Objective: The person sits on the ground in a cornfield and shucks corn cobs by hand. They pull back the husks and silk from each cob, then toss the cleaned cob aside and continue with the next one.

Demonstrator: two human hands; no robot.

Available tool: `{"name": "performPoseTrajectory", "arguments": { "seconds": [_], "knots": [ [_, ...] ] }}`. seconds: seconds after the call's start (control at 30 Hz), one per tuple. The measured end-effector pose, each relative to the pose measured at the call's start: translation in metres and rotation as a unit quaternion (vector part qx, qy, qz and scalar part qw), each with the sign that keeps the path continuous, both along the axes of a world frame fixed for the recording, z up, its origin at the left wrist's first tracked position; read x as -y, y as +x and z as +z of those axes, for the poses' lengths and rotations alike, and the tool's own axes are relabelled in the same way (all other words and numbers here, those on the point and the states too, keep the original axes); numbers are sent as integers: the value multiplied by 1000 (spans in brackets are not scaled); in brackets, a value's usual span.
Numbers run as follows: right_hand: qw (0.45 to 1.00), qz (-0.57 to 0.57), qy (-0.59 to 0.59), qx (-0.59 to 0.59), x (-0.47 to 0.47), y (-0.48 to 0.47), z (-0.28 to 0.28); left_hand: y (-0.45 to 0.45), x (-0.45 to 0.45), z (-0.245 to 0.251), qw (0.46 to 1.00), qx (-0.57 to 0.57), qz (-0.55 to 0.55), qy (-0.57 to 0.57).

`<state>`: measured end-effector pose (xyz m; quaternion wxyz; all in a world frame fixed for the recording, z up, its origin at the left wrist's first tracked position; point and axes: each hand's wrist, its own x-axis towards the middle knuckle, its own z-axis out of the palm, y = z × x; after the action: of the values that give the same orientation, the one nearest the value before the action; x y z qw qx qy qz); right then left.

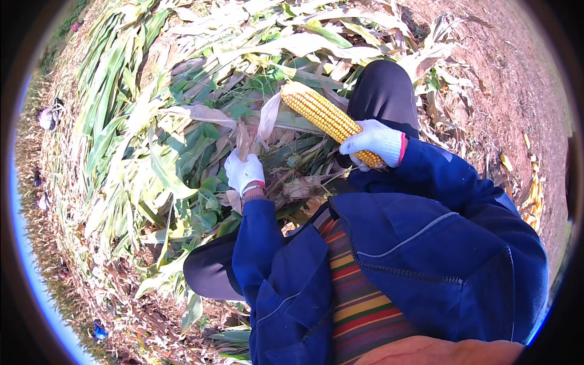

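My right hand [376, 143], in a white knit glove with a red cuff edge, grips a bare ear of yellow corn [319, 112] near its lower end. The ear slants up and to the left, its tip past my raised knee. My left hand [245, 172], gloved in white too, is closed around dry corn husk [245, 139]. A pale strip of husk [269, 116] rises between the hand and the cob tip, apart from the ear. Both hands are above a bed of cut corn stalks and leaves [196, 146]. The left fingertips are partly hidden.
Husked corn ears [533, 196] lie heaped on bare soil [511, 100] at the far right. My bent knees [384, 89] frame the stalks. Long leafy stalks [109, 86] spread to the left. Small, unclear figures or objects [48, 117] show near the field's left edge.
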<state>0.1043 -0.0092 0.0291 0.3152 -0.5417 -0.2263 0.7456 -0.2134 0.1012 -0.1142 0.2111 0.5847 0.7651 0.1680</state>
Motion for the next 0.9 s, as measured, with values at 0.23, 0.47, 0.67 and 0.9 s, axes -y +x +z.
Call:
{"name": "performPoseTrajectory", "arguments": {
  "seconds": [0.23,0.47,0.67,0.9],
  "knots": [
    [947,180,70,256,8,-16,-22,74,0,60,606,769,7,-202],
    [866,315,175,345,12,-9,-23,49,12,23,666,726,22,-169],
    [887,267,176,332,29,8,-28,64,1,7,691,689,-15,-218],
    [867,307,278,276,69,39,-10,23,-52,-53,449,770,46,-451]
  ]
}}
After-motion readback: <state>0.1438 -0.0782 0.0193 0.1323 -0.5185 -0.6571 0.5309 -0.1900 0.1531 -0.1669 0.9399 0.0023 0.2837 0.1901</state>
